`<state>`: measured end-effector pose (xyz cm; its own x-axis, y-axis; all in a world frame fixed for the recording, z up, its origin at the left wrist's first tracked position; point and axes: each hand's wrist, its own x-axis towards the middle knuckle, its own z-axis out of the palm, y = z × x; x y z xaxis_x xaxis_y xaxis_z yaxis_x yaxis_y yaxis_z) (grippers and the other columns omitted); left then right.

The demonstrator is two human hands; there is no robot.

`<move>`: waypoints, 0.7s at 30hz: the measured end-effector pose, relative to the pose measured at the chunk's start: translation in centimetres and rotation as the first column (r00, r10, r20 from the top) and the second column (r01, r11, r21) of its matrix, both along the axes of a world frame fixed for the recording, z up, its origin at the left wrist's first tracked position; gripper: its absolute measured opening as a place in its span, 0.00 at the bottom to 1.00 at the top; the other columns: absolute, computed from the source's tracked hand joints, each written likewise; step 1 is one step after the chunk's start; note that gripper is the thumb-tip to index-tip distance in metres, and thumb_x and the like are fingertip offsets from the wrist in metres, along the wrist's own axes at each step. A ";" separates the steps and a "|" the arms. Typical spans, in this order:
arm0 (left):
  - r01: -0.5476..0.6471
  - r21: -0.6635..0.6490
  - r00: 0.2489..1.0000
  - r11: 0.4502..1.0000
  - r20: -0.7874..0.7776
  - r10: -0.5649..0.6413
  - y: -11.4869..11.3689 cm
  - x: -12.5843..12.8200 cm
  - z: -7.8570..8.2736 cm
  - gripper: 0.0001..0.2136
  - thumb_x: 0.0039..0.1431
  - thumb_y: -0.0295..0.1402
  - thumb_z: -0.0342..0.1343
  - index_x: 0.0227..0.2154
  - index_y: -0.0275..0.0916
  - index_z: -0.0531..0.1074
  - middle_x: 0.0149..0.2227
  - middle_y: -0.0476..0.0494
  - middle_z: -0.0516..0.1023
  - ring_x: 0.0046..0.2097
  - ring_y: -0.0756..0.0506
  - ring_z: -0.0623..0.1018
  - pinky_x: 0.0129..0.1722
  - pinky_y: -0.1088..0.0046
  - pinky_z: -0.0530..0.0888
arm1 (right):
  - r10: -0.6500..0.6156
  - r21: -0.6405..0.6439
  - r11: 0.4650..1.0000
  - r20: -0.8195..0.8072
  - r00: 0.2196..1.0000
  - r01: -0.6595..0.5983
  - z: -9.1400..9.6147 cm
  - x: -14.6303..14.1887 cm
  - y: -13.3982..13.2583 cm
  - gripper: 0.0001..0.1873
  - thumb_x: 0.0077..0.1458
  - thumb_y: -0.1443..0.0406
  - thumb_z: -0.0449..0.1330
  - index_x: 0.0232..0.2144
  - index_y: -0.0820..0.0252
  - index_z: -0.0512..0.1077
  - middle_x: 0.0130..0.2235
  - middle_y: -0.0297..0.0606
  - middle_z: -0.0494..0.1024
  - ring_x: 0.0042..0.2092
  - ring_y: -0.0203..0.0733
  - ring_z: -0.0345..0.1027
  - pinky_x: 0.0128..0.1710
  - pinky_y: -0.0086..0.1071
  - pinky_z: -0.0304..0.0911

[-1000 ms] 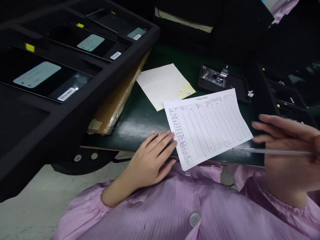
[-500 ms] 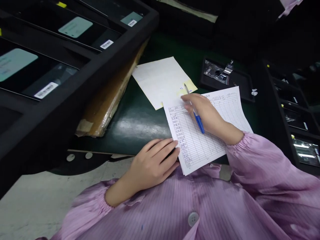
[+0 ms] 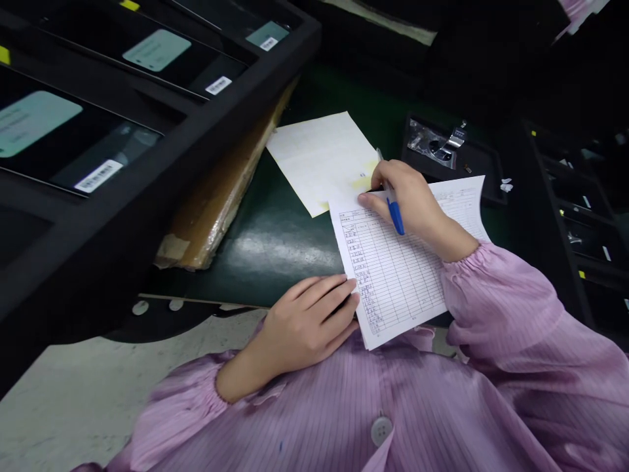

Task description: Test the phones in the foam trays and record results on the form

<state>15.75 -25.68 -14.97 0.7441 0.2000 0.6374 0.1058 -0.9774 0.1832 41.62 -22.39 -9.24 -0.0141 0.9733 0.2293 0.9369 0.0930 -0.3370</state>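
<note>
A printed form sheet (image 3: 393, 275) with a ruled table lies on the green mat (image 3: 265, 242) at the table's near edge. My right hand (image 3: 413, 203) rests on the sheet's upper part, fingers pinched round a blue pen (image 3: 393, 210) whose tip meets the top of the table. My left hand (image 3: 309, 321) lies flat with fingers stretched out, fingertips on the sheet's left edge. A second, pale yellow sheet (image 3: 319, 157) lies beyond, partly under the form.
A large black foam tray (image 3: 162, 151) holding dark screen panels with labels fills the left, resting on a taped cardboard piece (image 3: 221, 196). A small black tray (image 3: 452, 151) with metal parts sits behind the form. More black trays (image 3: 580, 216) stand at the right.
My right hand came in from the right with the pen and settled on the form's upper part. The left hand stayed on the sheet's edge. The view shifted slightly.
</note>
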 end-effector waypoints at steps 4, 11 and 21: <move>-0.004 -0.008 1.000 1.000 0.009 0.004 -0.2 0.0 0.0 0.09 0.62 0.32 0.58 0.44 0.36 0.75 0.46 0.40 0.82 0.50 0.42 0.79 0.48 0.64 0.77 | 0.038 0.017 0.999 0.097 0.995 -0.040 2.7 -1.1 -1.3 0.07 0.61 0.62 0.61 0.31 0.57 0.69 0.33 0.37 0.71 0.35 0.45 0.65 0.34 0.37 0.60; -0.030 0.038 0.999 0.999 -0.034 0.032 -0.9 1.1 0.6 0.13 0.65 0.35 0.55 0.45 0.29 0.75 0.47 0.34 0.81 0.52 0.39 0.79 0.53 0.59 0.75 | 0.108 0.069 0.990 0.164 0.981 -0.121 2.9 -1.2 0.4 0.10 0.65 0.59 0.58 0.32 0.56 0.69 0.34 0.38 0.71 0.39 0.48 0.67 0.38 0.40 0.63; -0.055 -0.003 0.995 0.998 -0.079 0.055 -0.8 1.1 0.4 0.17 0.67 0.39 0.52 0.49 0.31 0.74 0.52 0.35 0.80 0.55 0.39 0.77 0.55 0.59 0.72 | 0.120 0.189 0.981 -0.415 0.902 -0.044 1.8 -3.5 -3.1 0.20 0.69 0.50 0.48 0.37 0.55 0.72 0.29 0.35 0.72 0.36 0.44 0.68 0.42 0.41 0.66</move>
